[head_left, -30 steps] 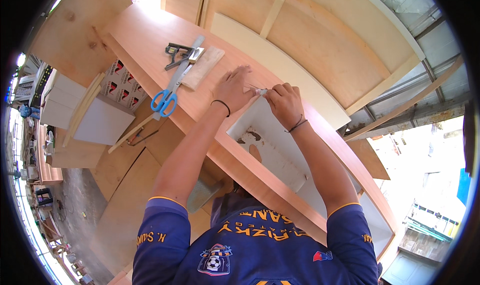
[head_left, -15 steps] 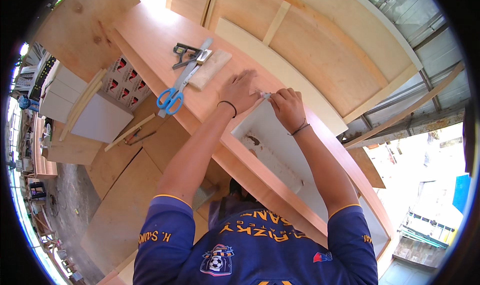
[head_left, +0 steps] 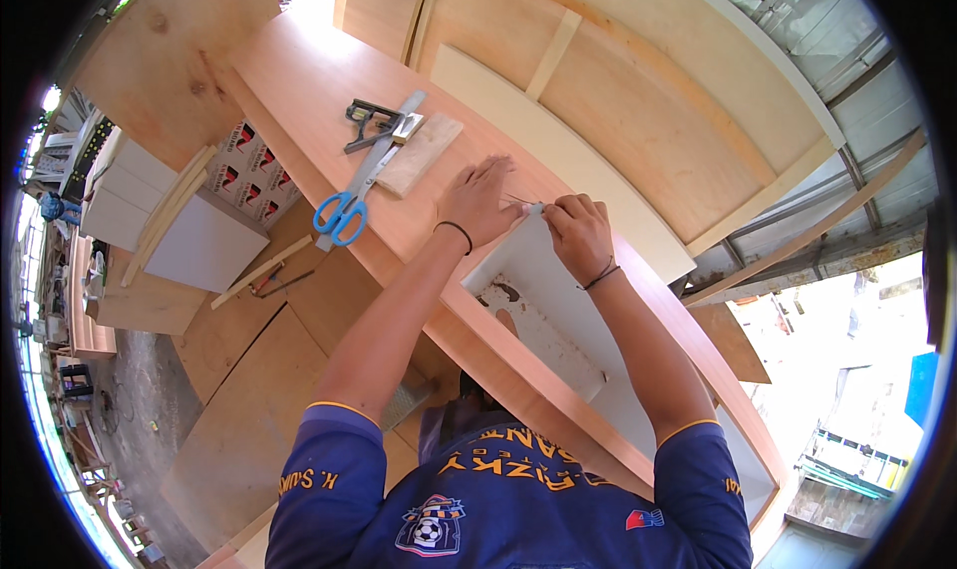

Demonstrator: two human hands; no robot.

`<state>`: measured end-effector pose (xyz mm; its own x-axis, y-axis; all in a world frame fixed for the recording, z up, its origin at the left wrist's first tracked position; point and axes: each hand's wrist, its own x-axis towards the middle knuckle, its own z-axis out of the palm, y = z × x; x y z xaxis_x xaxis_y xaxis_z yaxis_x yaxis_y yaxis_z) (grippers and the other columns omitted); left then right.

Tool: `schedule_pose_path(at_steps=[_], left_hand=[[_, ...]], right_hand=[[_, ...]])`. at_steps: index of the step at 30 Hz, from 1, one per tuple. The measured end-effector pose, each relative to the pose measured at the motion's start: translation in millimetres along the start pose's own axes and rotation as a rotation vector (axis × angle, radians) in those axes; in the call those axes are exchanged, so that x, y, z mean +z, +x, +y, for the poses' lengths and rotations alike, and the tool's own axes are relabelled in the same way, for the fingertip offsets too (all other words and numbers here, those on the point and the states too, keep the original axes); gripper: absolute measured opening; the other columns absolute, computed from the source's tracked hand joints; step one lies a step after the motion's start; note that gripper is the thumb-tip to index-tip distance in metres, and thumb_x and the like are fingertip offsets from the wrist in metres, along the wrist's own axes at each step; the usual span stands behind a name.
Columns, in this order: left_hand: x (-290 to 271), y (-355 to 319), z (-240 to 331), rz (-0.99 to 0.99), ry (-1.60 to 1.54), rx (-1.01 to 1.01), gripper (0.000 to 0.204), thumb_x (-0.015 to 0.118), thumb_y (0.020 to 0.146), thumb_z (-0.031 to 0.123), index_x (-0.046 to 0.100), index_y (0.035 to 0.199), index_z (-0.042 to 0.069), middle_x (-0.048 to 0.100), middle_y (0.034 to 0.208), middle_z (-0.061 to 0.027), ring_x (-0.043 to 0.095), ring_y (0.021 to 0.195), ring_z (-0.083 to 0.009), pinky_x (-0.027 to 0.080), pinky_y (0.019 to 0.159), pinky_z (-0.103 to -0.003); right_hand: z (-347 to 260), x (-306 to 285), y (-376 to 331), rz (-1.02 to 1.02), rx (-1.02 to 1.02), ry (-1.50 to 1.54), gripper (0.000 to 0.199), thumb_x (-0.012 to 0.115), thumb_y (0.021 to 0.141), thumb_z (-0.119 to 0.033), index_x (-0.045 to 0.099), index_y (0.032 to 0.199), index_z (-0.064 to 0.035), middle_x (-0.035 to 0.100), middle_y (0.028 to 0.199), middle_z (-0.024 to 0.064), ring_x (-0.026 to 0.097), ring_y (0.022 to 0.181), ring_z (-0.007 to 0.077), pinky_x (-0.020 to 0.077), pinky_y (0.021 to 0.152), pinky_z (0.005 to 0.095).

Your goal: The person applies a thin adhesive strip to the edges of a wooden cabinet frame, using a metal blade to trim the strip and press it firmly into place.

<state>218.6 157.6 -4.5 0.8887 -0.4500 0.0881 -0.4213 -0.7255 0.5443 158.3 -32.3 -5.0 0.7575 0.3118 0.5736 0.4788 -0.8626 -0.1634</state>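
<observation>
My left hand [head_left: 477, 205] lies on the pinkish wood-grain top [head_left: 309, 85] of a cabinet, its fingers stretched out and blurred at the tips. Close by, my right hand [head_left: 580, 238] pinches a small pale blue-grey tool [head_left: 535, 209] at the corner of a white-lined opening [head_left: 543, 315]. The tool's kind is hard to make out, as my fingers cover most of it. Beyond my left hand are a wooden block [head_left: 421, 155], blue-handled scissors [head_left: 342, 217] and a black-headed square [head_left: 372, 122] with a metal rule.
A large framed plywood panel [head_left: 638, 100] stands along the far side. White boards and wooden strips [head_left: 164, 215] lean at the left. Brown sheets [head_left: 249, 389] cover the floor below the cabinet's near edge.
My right hand and the small tool have shifted slightly right and toward me, still at the opening's corner. My left hand stays on the top; the whole view has shifted slightly.
</observation>
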Motion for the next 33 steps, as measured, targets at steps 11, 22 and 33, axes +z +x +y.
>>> schedule_pose_path(at_steps=[11, 22, 33], left_hand=[[6.2, -0.5, -6.8, 0.048, 0.057, 0.078, 0.064, 0.060, 0.087, 0.043, 0.041, 0.137, 0.009, 0.038, 0.148, -0.0106, 0.027, 0.142, -0.0244, 0.019, 0.116, -0.043], [10.7, 4.7, -4.3, 0.072, 0.049, 0.054, 0.056, 0.057, 0.091, 0.034, 0.041, 0.138, 0.009, 0.042, 0.144, -0.0102, 0.031, 0.139, -0.0241, 0.023, 0.113, -0.040], [10.7, 4.3, -6.0, 0.103, 0.076, 0.054, 0.066, 0.059, 0.085, 0.044, 0.042, 0.136, 0.005, 0.041, 0.145, -0.0105, 0.031, 0.139, -0.0218, 0.022, 0.115, -0.040]], right_hand=[[-4.6, -5.1, -0.1, -0.066, 0.026, -0.048, 0.009, 0.067, 0.077, -0.007, 0.066, 0.085, -0.0102, 0.063, 0.089, -0.0008, 0.059, 0.088, 0.0188, 0.0421, 0.078, 0.0341], [3.5, 11.3, 11.6, 0.015, 0.048, -0.011, 0.005, 0.063, 0.077, -0.010, 0.064, 0.081, -0.0128, 0.058, 0.084, -0.0013, 0.056, 0.086, 0.0189, 0.0390, 0.076, 0.0366], [2.0, 2.3, -0.2, 0.005, 0.076, -0.010, 0.009, 0.065, 0.078, -0.010, 0.067, 0.086, -0.0147, 0.060, 0.088, -0.0010, 0.056, 0.087, 0.0189, 0.0382, 0.078, 0.0377]])
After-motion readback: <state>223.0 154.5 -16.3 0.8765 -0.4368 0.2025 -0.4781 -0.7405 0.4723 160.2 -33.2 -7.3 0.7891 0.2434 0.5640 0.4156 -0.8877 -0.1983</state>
